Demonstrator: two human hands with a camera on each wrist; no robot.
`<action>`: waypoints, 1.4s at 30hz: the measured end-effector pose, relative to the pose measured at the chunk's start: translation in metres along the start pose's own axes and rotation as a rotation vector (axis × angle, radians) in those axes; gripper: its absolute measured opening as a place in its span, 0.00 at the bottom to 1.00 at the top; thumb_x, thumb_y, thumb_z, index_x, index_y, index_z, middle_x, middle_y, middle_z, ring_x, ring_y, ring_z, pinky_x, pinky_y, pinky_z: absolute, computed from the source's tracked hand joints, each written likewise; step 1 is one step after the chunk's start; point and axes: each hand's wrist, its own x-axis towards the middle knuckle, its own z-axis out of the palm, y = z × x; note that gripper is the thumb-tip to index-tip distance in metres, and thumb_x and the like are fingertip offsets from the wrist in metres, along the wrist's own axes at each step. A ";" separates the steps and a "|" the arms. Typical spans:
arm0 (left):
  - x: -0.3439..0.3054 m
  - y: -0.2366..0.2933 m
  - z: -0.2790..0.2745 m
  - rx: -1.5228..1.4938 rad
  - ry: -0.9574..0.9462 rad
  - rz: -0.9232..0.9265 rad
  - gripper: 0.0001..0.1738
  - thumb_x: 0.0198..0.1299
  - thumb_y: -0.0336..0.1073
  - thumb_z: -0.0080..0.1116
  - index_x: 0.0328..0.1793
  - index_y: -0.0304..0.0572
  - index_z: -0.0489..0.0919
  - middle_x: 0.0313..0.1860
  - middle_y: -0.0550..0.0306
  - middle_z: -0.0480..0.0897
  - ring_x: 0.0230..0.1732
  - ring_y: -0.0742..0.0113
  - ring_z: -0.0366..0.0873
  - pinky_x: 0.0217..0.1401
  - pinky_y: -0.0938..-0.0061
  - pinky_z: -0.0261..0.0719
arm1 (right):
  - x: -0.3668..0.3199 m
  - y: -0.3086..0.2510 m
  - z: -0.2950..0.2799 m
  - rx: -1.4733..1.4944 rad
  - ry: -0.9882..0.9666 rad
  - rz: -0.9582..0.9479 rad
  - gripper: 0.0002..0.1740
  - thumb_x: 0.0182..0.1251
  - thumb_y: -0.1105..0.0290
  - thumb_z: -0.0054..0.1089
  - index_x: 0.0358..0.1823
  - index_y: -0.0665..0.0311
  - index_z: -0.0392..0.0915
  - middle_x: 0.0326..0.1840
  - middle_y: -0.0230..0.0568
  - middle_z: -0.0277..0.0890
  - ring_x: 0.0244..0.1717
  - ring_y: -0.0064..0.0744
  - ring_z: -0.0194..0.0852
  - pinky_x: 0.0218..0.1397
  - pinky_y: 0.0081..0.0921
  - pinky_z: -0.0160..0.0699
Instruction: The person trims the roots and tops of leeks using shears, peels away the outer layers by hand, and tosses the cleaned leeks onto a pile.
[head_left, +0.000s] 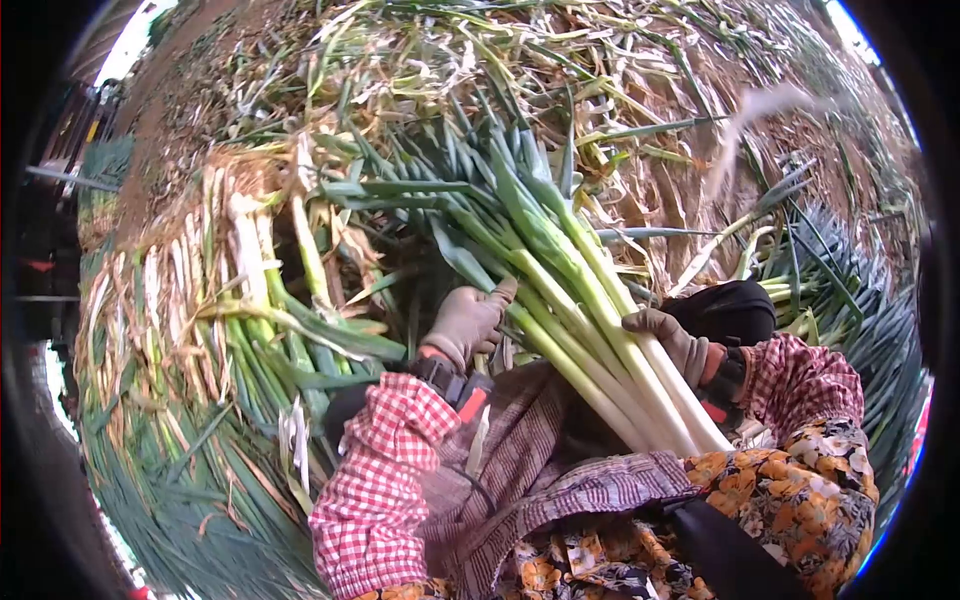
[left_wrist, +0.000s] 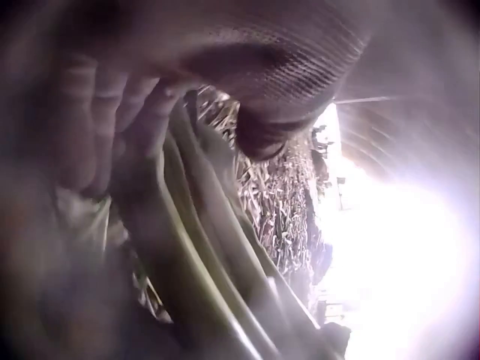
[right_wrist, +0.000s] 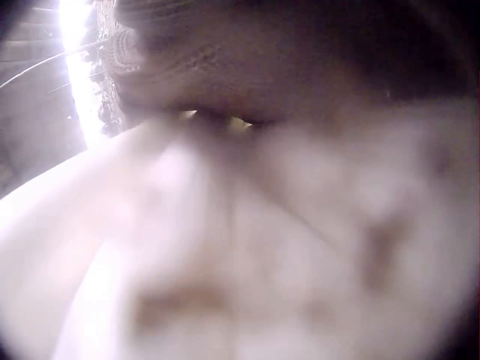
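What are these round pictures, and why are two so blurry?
No machine here: a person wears three small cameras. The big picture looks down from the head. The gloved left hand and right hand have a bundle of leeks in their grip, white stalks toward the body. A pile of leeks lies on the left, among dry leaf scraps. The other two pictures come from the wrists, so close that they blur: the left one shows fingers on the stalks, the right one almost nothing clear.
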 end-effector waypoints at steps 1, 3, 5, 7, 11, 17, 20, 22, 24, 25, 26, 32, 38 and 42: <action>0.005 -0.004 0.011 -0.092 0.067 -0.065 0.30 0.63 0.59 0.63 0.45 0.33 0.77 0.36 0.51 0.81 0.28 0.62 0.82 0.27 0.70 0.82 | 0.004 0.001 -0.008 -0.032 0.017 -0.014 0.34 0.64 0.59 0.60 0.68 0.71 0.68 0.60 0.58 0.77 0.55 0.48 0.80 0.69 0.42 0.72; 0.007 -0.016 0.026 -0.263 0.044 -0.113 0.41 0.60 0.65 0.62 0.59 0.31 0.73 0.48 0.44 0.80 0.38 0.53 0.83 0.38 0.60 0.87 | 0.006 -0.001 -0.007 0.283 -0.001 0.195 0.33 0.64 0.60 0.60 0.67 0.70 0.69 0.61 0.57 0.77 0.56 0.47 0.80 0.69 0.42 0.72; 0.017 -0.040 0.048 -0.335 0.179 -0.018 0.44 0.56 0.64 0.67 0.63 0.32 0.72 0.52 0.45 0.80 0.40 0.50 0.84 0.42 0.57 0.88 | 0.004 -0.001 0.005 0.200 0.142 0.209 0.33 0.63 0.60 0.62 0.67 0.70 0.69 0.61 0.55 0.78 0.56 0.46 0.80 0.68 0.41 0.73; 0.040 -0.077 0.072 -0.319 0.321 0.121 0.44 0.53 0.62 0.71 0.64 0.34 0.72 0.52 0.45 0.80 0.43 0.49 0.83 0.45 0.58 0.88 | 0.000 -0.004 0.024 0.115 0.278 0.225 0.34 0.62 0.60 0.64 0.67 0.70 0.70 0.60 0.54 0.78 0.56 0.44 0.80 0.67 0.38 0.75; 0.024 -0.050 0.054 -0.609 -0.014 -0.008 0.39 0.56 0.59 0.70 0.65 0.38 0.73 0.53 0.46 0.81 0.53 0.54 0.81 0.49 0.59 0.88 | 0.000 0.009 0.008 -0.281 0.175 0.031 0.36 0.60 0.59 0.65 0.67 0.71 0.69 0.58 0.48 0.79 0.54 0.34 0.80 0.60 0.31 0.79; -0.012 -0.020 0.055 -0.666 -0.185 0.202 0.38 0.62 0.55 0.65 0.68 0.35 0.69 0.59 0.44 0.79 0.57 0.53 0.81 0.60 0.60 0.85 | -0.035 0.025 0.033 -0.472 -0.047 -0.296 0.47 0.63 0.59 0.65 0.78 0.66 0.51 0.73 0.44 0.64 0.69 0.31 0.63 0.72 0.30 0.64; -0.031 -0.030 0.082 -0.619 -0.148 0.230 0.39 0.62 0.57 0.63 0.69 0.35 0.68 0.60 0.44 0.78 0.58 0.54 0.80 0.61 0.60 0.84 | -0.008 0.053 -0.010 -0.274 -0.135 -0.126 0.44 0.63 0.62 0.69 0.77 0.64 0.57 0.68 0.41 0.71 0.63 0.28 0.71 0.65 0.33 0.73; -0.045 -0.034 0.097 -0.588 -0.159 0.263 0.40 0.63 0.58 0.62 0.69 0.35 0.67 0.60 0.45 0.78 0.59 0.54 0.79 0.61 0.60 0.83 | 0.033 0.072 -0.040 -0.237 -0.064 0.038 0.44 0.61 0.62 0.70 0.76 0.63 0.58 0.67 0.42 0.72 0.63 0.30 0.71 0.64 0.33 0.73; -0.058 -0.033 0.107 -0.554 -0.171 0.291 0.40 0.63 0.59 0.61 0.70 0.35 0.67 0.61 0.45 0.77 0.60 0.54 0.79 0.62 0.60 0.82 | 0.046 0.070 -0.031 -0.367 -0.080 -0.099 0.45 0.58 0.62 0.70 0.75 0.61 0.58 0.64 0.42 0.73 0.61 0.31 0.71 0.62 0.34 0.74; -0.065 -0.029 0.111 -0.543 -0.171 0.312 0.41 0.63 0.60 0.60 0.70 0.36 0.66 0.62 0.45 0.77 0.60 0.54 0.78 0.63 0.60 0.82 | 0.047 0.066 -0.026 -0.431 -0.084 -0.177 0.45 0.57 0.62 0.70 0.75 0.61 0.58 0.62 0.42 0.73 0.60 0.31 0.72 0.61 0.34 0.75; -0.072 -0.023 0.119 -0.524 -0.166 0.336 0.41 0.63 0.60 0.59 0.71 0.36 0.66 0.62 0.45 0.76 0.60 0.54 0.78 0.63 0.60 0.82 | 0.042 0.062 -0.019 -0.483 -0.095 -0.249 0.45 0.56 0.62 0.70 0.75 0.60 0.58 0.61 0.42 0.74 0.59 0.31 0.72 0.60 0.34 0.75; -0.135 0.031 0.170 -0.388 -0.288 0.525 0.43 0.64 0.63 0.56 0.73 0.36 0.64 0.64 0.46 0.75 0.62 0.55 0.76 0.65 0.60 0.79 | -0.057 0.055 0.016 -0.681 -0.134 -0.778 0.47 0.49 0.64 0.71 0.73 0.56 0.59 0.53 0.42 0.76 0.54 0.34 0.73 0.55 0.36 0.79; -0.232 0.117 0.301 -0.206 -0.776 0.753 0.46 0.65 0.67 0.53 0.74 0.37 0.61 0.67 0.47 0.73 0.65 0.56 0.75 0.67 0.60 0.77 | -0.272 0.092 0.008 -0.751 0.075 -1.466 0.46 0.45 0.58 0.73 0.67 0.65 0.64 0.55 0.42 0.76 0.53 0.31 0.74 0.56 0.30 0.77; -0.322 0.135 0.460 0.139 -1.063 0.944 0.46 0.68 0.70 0.45 0.78 0.43 0.57 0.69 0.50 0.71 0.68 0.59 0.69 0.69 0.60 0.71 | -0.429 0.166 -0.049 -0.607 0.242 -1.850 0.31 0.55 0.60 0.70 0.59 0.67 0.74 0.52 0.40 0.80 0.52 0.30 0.77 0.57 0.30 0.77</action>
